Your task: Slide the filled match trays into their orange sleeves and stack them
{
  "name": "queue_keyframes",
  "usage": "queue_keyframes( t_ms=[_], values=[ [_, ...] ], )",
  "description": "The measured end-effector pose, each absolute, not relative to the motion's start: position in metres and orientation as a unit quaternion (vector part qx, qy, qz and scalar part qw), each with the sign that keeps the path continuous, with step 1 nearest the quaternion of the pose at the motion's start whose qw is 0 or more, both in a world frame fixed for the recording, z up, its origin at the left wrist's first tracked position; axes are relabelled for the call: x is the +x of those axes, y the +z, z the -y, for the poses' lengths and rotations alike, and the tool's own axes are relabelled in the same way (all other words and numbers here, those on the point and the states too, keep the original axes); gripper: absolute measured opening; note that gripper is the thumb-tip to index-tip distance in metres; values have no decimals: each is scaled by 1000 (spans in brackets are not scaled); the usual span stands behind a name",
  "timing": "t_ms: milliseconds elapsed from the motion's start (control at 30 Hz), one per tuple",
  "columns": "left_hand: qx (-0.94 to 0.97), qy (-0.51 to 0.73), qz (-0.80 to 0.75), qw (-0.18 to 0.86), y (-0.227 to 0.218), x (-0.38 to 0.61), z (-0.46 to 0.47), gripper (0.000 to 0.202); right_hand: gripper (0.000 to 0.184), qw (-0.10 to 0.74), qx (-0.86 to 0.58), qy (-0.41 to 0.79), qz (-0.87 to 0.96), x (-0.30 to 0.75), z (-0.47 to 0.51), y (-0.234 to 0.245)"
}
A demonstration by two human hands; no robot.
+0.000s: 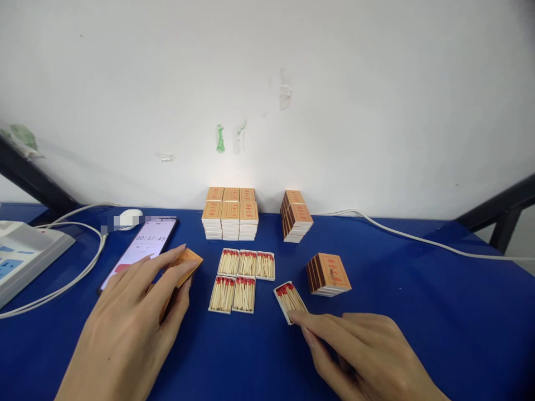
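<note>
My left hand has its fingers wrapped round an orange matchbox sleeve, most of it hidden under the fingers; whether there is more than one cannot be made out. Between thumb and forefinger, my right hand pinches the near end of a matchbox tray full of red-tipped matches, tilted on the blue table. To its left lie several filled trays side by side in two rows. A short stack of matchboxes stands just beyond my right hand.
Against the wall stand a wide block of stacked matchboxes and a narrower stack. At left are a phone showing a timer, a white mouse, a power strip and cables. Another white cable runs along the right.
</note>
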State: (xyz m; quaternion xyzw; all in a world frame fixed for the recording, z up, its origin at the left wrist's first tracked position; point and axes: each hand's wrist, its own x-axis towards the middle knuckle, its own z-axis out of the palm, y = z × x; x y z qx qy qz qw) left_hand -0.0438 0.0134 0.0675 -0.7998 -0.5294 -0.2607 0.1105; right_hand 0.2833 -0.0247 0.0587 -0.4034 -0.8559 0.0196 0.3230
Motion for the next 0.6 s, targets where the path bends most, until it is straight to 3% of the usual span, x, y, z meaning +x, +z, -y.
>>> queue_keyframes(
  t_ms=[233, 333, 600],
  values=[
    [-792, -293, 529, 82, 62, -44, 0, 43, 30, 362, -427, -29, 828, 285, 27, 60],
    [-818, -304, 489, 8, 60, -44, 7, 51, 30, 368, -423, -22, 828, 286, 28, 61],
    [-875, -285, 372, -122, 67, -27, 15, 47, 33, 296, -433, -27, 851, 284, 23, 49]
  ],
)
